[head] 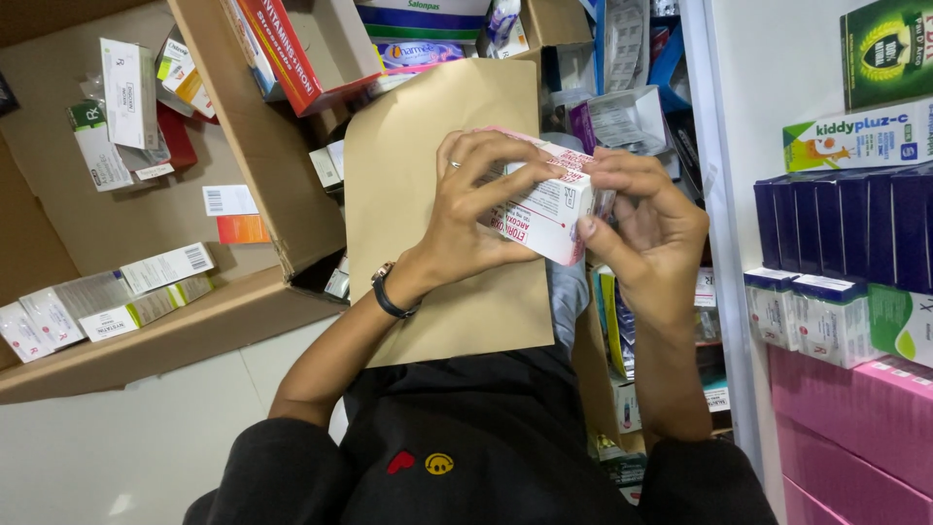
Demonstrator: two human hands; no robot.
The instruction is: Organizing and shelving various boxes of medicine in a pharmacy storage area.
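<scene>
1. While you hold the box (546, 209) up in front of your chest, above the brown flap (418, 185), its right end is where the work is; whether that end is already open I can't tell, since your fingers cover it.
2. Your left hand (476, 199) wraps over the box's top and near face, fingers curled shut on it, wrist bent back.
3. Your right hand (641, 219) closes on the right end, thumb on the front edge, fingers hooked over the top.
4. Other cartons lie untouched in the big crate (243, 146) to your left.
</scene>
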